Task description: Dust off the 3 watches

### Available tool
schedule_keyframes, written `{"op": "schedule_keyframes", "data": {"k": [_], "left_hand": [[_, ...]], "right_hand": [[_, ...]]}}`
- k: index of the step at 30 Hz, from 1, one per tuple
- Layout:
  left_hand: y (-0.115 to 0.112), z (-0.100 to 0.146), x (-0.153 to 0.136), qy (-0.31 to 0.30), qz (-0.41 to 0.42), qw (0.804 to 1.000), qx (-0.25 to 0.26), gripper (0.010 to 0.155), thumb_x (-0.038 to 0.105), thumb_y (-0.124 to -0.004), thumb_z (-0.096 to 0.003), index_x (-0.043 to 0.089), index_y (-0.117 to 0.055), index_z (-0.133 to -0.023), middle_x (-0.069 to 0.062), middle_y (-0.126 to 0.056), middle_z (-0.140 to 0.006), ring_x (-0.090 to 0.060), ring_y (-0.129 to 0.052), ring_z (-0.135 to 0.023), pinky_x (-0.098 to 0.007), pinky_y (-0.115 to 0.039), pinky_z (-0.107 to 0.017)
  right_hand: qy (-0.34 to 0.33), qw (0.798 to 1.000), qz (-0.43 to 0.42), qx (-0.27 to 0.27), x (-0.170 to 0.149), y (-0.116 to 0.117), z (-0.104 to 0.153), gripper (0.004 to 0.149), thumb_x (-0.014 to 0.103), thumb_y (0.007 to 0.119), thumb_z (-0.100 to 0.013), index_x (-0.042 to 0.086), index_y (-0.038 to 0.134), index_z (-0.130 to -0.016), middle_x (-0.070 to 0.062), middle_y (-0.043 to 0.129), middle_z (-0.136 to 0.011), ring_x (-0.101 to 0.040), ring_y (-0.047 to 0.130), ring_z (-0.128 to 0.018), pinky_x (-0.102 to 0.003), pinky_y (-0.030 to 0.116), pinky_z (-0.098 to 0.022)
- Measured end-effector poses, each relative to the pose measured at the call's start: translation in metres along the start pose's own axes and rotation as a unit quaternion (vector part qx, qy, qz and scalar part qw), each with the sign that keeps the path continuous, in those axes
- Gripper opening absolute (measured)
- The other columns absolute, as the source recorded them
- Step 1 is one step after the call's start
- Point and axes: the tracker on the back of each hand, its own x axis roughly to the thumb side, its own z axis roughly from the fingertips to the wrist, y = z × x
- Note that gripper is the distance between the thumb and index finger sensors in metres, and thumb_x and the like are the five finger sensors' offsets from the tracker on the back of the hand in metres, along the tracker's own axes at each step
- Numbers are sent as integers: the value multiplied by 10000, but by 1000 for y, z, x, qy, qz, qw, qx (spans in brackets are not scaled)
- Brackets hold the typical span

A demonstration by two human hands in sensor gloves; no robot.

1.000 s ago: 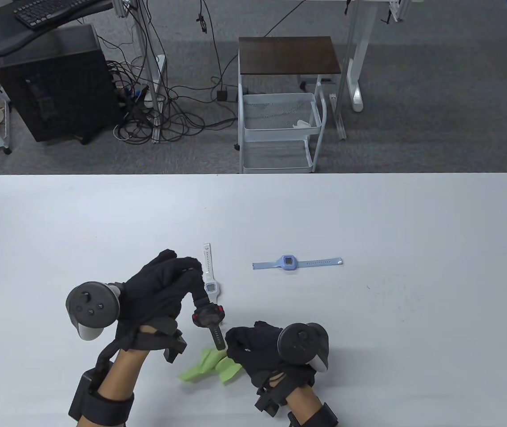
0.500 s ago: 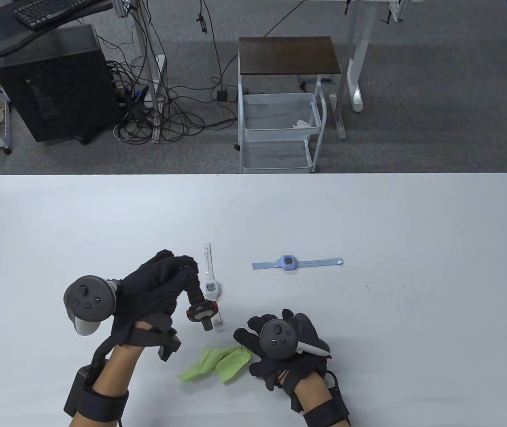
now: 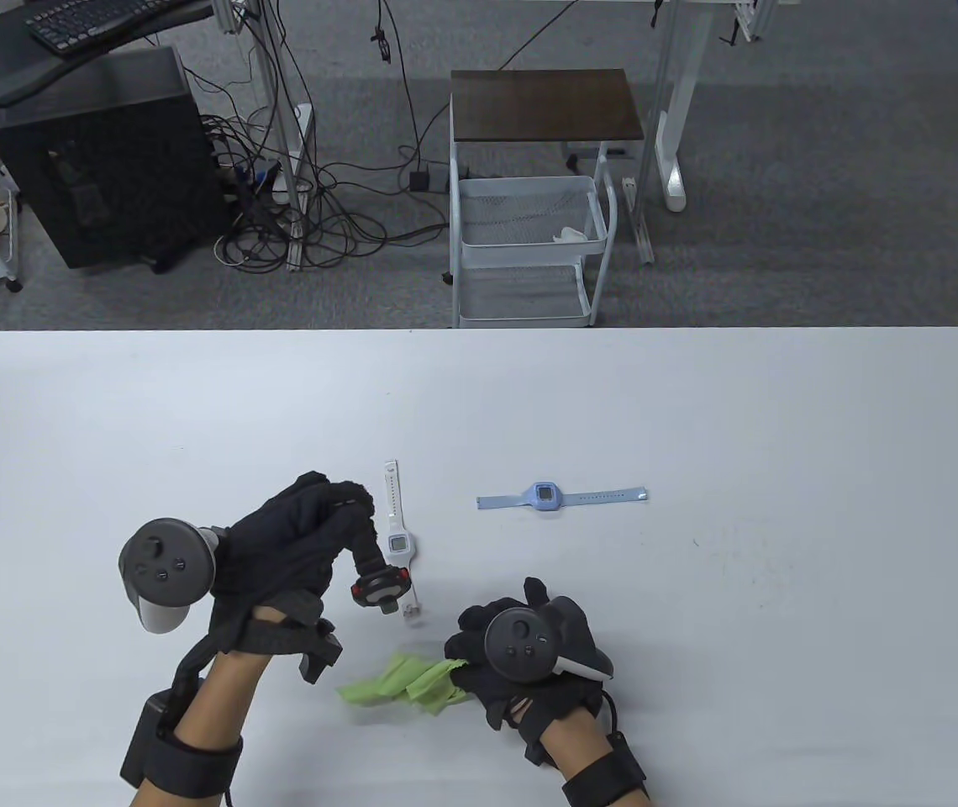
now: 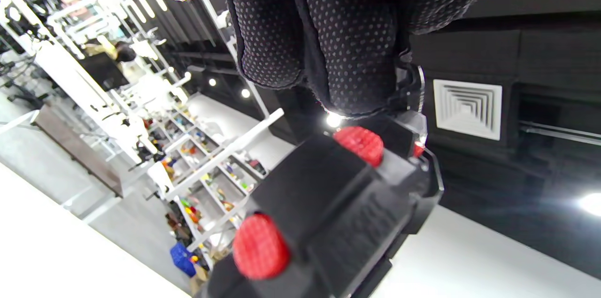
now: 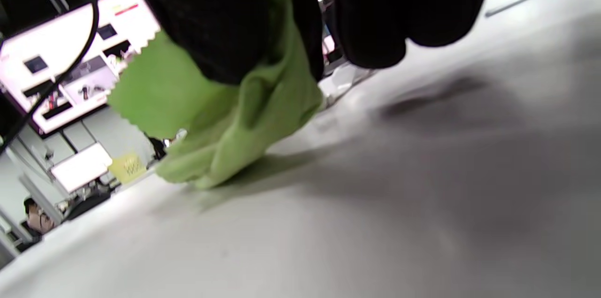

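Black and chunky, with red round buttons on its case, the black watch (image 3: pixel 380 588) hangs off the desk (image 3: pixel 781 546) from the left hand (image 3: pixel 294 546), whose grip pinches its upper strap so the case dangles below the fingertips (image 4: pixel 347 54). Three watches show: this one, a white watch (image 3: pixel 399 538) just beside it, and a blue watch (image 3: pixel 544 496) farther right. One green cloth (image 3: pixel 403 683) is bunched in the right hand (image 3: pixel 521 656), trailing onto the desk.
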Motion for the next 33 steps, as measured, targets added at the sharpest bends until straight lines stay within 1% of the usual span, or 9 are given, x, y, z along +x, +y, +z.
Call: {"op": "schedule_keyframes", "data": {"k": [3,9,11,15,17,25,28,33], "left_hand": [[0,0,2,-1,10,1000,1,438,543,-722,-582,227,-799,-875,152,-1001,-646,-127,-974,-817,-565,-603,-752],[-3,0,7,-5,35,999,-7,440,539,-722,-583,217,-803,-872,149,-1002,-637,-131,-980,-807,-565,-608,-747],[-5,-1,10,-7,41,999,-13,439,537,-720,-584,217,-799,-873,147,-1000,-638,-131,-979,-807,-565,-607,-747],[-10,-1,15,-11,63,998,-25,438,536,-719,-584,216,-802,-871,150,-1000,-631,-129,-984,-795,-564,-609,-746],[-12,-1,18,-13,73,997,-32,439,535,-719,-584,213,-801,-872,150,-999,-629,-128,-985,-791,-564,-611,-745],[-27,0,27,-17,98,993,-62,440,532,-719,-583,208,-804,-868,149,-1001,-621,-126,-991,-780,-563,-615,-741],[-33,1,25,-13,102,992,-73,440,530,-719,-584,205,-803,-869,148,-1000,-620,-129,-990,-779,-563,-615,-740],[-38,0,20,-2,114,990,-80,439,528,-717,-586,203,-802,-869,149,-999,-620,-130,-991,-777,-564,-615,-740]], "right_hand": [[11,999,-23,-25,-5,-6,4,425,408,861,-389,177,932,-738,-233,839,-876,-490,796,-744,-812,314,-529],[41,991,-79,-104,-18,-23,12,415,403,850,-393,179,928,-733,-213,911,-815,-465,876,-683,-805,363,-520],[53,984,-105,-135,-23,-28,15,411,400,845,-394,181,928,-731,-206,939,-788,-454,909,-656,-799,385,-519],[74,961,-174,-200,-30,-35,21,410,394,838,-398,163,921,-726,-203,977,-741,-434,955,-610,-785,422,-514],[81,951,-199,-223,-32,-37,24,412,389,831,-402,147,911,-726,-202,988,-721,-428,968,-592,-778,435,-515],[84,923,-256,-275,-32,-39,29,432,400,812,-409,98,893,-708,-168,1051,-600,-359,1052,-474,-731,520,-511],[77,919,-267,-278,-29,-38,28,435,401,809,-411,93,890,-708,-164,1057,-587,-349,1061,-459,-723,534,-510],[47,914,-299,-270,-23,-35,26,433,398,794,-417,104,872,-725,-169,1034,-629,-365,1036,-502,-744,502,-510]]}}
